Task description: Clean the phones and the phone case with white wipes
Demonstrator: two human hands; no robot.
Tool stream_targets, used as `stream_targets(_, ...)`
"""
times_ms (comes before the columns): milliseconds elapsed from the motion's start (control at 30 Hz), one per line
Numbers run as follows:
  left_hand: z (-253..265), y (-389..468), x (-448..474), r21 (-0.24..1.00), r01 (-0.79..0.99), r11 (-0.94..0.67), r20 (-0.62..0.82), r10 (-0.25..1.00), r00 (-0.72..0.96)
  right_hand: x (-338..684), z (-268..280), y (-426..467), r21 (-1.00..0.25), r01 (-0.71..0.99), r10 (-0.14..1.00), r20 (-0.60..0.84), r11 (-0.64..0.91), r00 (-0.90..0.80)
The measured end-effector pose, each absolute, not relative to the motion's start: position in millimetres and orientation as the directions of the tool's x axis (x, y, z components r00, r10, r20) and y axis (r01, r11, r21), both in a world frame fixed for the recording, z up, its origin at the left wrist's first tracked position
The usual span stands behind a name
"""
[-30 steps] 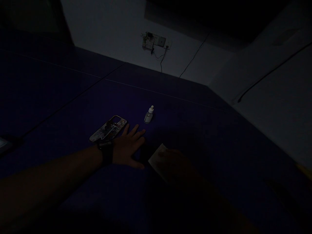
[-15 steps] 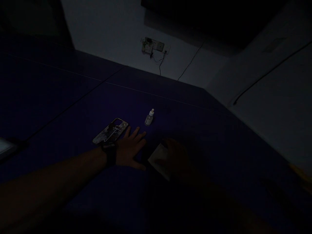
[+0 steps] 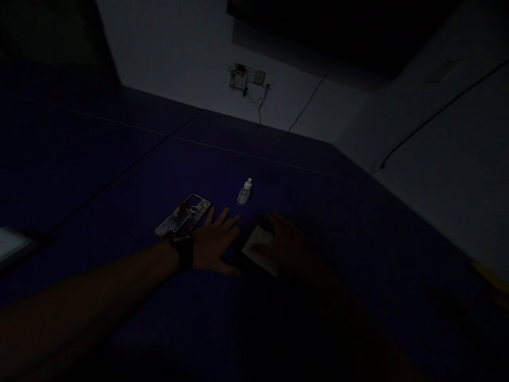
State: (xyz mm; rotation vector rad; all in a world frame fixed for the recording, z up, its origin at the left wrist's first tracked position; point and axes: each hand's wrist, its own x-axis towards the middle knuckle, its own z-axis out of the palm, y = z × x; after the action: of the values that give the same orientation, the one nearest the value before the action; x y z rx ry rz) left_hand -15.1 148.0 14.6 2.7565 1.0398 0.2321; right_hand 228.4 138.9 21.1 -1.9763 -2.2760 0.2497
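My left hand lies flat on a dark blue surface, fingers spread, with a dark watch on the wrist. Right beside it is a phone case with a grey and black pattern and a camera cutout, partly covered by the wrist. Just beyond the fingertips a small dropper bottle with a white cap stands upright. Deep in shadow, my right hand presses a folded pale cloth against the surface, thumb on its near side. The dim light blurs the cloth's details.
On the far wall a socket panel has plugs and hanging cords. A large dark screen overhangs at the top. A pale flat object sits at the left edge, and a black cable runs along the right wall.
My right hand has shifted slightly away from me with the cloth, and its fingers look more spread. My left hand stays flat in place. The view has moved a little.
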Motion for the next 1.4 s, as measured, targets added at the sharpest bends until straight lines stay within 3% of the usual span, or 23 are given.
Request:
stream_targets(200, 11, 149, -16, 0.244, 0.626, -0.741, 0.114, 0.663, 0.740, 227, 20, 127, -0.223, 0.956, 0.979, -0.023, 0.193, -0.203)
stream_targets(367, 11, 150, -17, 0.243, 0.618, -0.748, 0.111, 0.654, 0.748, 218, 24, 140, -0.209, 0.973, 0.995, 0.046, 0.094, -0.086)
stream_targets(567, 12, 148, -17, 0.257, 0.620, -0.741, 0.120, 0.661, 0.741, 218, 16, 130, -0.228, 0.951, 0.977, 0.012, 0.211, -0.214)
stream_targets(767, 10, 150, -17, 0.247, 0.622, -0.743, 0.114, 0.660, 0.743, 210, 17, 141, -0.247, 0.965, 0.992, 0.110, 0.090, -0.064)
stream_targets(1000, 11, 151, -17, 0.280, 0.611, -0.740, 0.104, 0.656, 0.747, 206, 14, 127, -0.219, 0.943, 0.968, 0.069, 0.249, -0.240)
stream_targets(1167, 12, 150, -16, 0.267, 0.616, -0.741, 0.106, 0.658, 0.745, 199, 21, 144, -0.189, 0.969, 0.982, 0.136, 0.157, -0.133)
stream_targets(1400, 16, 149, -14, 0.251, 0.627, -0.737, 0.091, 0.663, 0.743, 199, 29, 131, -0.180, 0.949, 0.966, 0.017, 0.259, -0.260)
